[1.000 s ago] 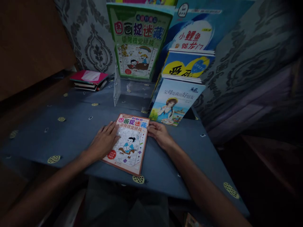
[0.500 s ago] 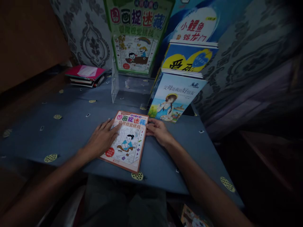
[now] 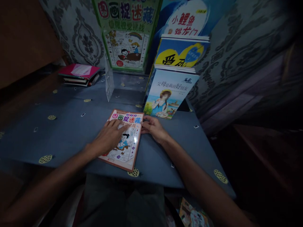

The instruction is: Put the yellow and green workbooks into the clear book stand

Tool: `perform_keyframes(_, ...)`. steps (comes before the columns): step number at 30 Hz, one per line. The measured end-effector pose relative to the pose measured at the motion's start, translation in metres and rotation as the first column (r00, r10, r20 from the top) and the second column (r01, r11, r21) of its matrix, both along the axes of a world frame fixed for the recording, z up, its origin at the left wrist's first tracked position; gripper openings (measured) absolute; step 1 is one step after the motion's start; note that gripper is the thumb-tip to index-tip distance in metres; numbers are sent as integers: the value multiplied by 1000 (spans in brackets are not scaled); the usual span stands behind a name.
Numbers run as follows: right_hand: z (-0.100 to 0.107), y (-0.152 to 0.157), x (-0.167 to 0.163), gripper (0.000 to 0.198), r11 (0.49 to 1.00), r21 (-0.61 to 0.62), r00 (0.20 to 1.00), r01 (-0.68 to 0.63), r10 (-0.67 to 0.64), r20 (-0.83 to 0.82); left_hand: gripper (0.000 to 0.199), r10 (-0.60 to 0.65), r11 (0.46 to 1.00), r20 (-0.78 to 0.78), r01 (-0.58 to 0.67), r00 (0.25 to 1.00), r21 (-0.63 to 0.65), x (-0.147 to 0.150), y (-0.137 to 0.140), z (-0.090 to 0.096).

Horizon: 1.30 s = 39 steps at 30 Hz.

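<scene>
An orange-bordered picture book (image 3: 129, 157), with colourful Chinese lettering and a drawn seated figure on its cover, lies on the blue tablecloth (image 3: 71, 135) near the front edge. Across the left side of that cover rests my left hand (image 3: 109, 136), fingers stretched out, hiding part of the picture and lettering. My right hand (image 3: 153, 128) pinches the book's upper right edge between thumb and fingers. Just behind my right hand, a light-blue book (image 3: 175, 83) stands leaning at the front of a row of books.
At the back, a green-bordered book (image 3: 129, 47) stands upright in a clear plastic rack (image 3: 109, 83). Beside it are a blue and yellow book (image 3: 161, 52) and a carp-titled book (image 3: 201, 15). A pink-topped stack (image 3: 87, 71) lies back left. Below the table's front edge lies another colourful book (image 3: 193, 216).
My left hand has slid right and further over the cover, hiding more of the drawing. My right hand stays at the book's edge. The whole view has shifted slightly.
</scene>
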State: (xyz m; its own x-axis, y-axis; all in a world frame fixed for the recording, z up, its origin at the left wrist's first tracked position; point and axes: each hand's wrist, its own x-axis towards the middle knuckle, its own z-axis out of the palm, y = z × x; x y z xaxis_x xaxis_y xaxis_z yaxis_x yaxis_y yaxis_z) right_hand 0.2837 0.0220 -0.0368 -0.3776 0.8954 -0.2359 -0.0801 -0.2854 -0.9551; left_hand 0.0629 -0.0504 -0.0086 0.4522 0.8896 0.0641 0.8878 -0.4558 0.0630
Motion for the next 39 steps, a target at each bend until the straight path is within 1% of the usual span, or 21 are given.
perform_keyframes(3,3,0,-1,11,1000,-22,1000,4,-5,-9,50,9,1000,5,-9,1000,-4,3,0,1)
perform_keyframes(5,6,0,-2,4,999,-48,1000,14,-14,-5,43,11,1000,33,-11,999,-4,7,-1,3)
perform_keyframes(8,9,0,-2,7,997,-71,1000,24,-24,1,31,29,1000,75,-29,997,-9,19,-3,8)
perform_keyframes(10,10,0,-2,8,998,-67,1000,20,-20,0,36,70,997,84,-68,994,-24,28,-4,11)
perform_keyframes(13,10,0,-3,10,996,-78,999,35,-35,2,49,134,990,74,-131,988,-47,40,-7,14)
perform_keyframes(16,10,-1,-4,12,994,-89,998,55,-55,8,59,151,988,65,-149,986,-43,50,-12,11)
perform_keyframes(18,11,-1,-3,12,996,-85,1000,29,-29,6,61,152,988,47,-150,987,-41,53,-16,10)
perform_keyframes(20,11,-2,-2,12,996,-86,999,-34,34,-3,57,139,989,10,-139,990,-56,49,-20,12)
perform_keyframes(22,11,-3,0,13,991,-97,996,-88,86,-24,54,88,990,-43,-93,995,-105,36,-22,17)
perform_keyframes(25,11,-2,1,18,990,-122,996,-64,56,-62,58,-48,975,-115,21,992,-223,4,-25,26)
perform_keyframes(27,10,-1,1,20,990,-135,997,-40,32,-63,63,-118,963,-116,86,986,-254,-16,-27,28)
perform_keyframes(29,9,0,0,21,989,-138,997,-56,48,-55,59,-131,970,-81,111,988,-217,-26,-29,27)
perform_keyframes(30,9,0,0,22,989,-135,997,-67,60,-52,53,-110,978,-61,97,992,-186,-25,-30,25)
perform_keyframes(33,8,0,0,23,990,-118,995,-82,76,-57,27,11,997,-25,-13,1000,-79,-4,-29,18)
perform_keyframes(34,8,0,0,23,990,-111,995,-83,77,-59,22,42,998,-17,-42,999,-43,6,-28,16)
perform_keyframes(37,8,0,1,20,991,-99,995,-85,79,-62,22,75,996,1,-75,997,44,30,-20,11)
perform_keyframes(39,9,-1,1,20,991,-102,995,-87,81,-60,23,82,994,-4,-82,997,69,37,-14,9)
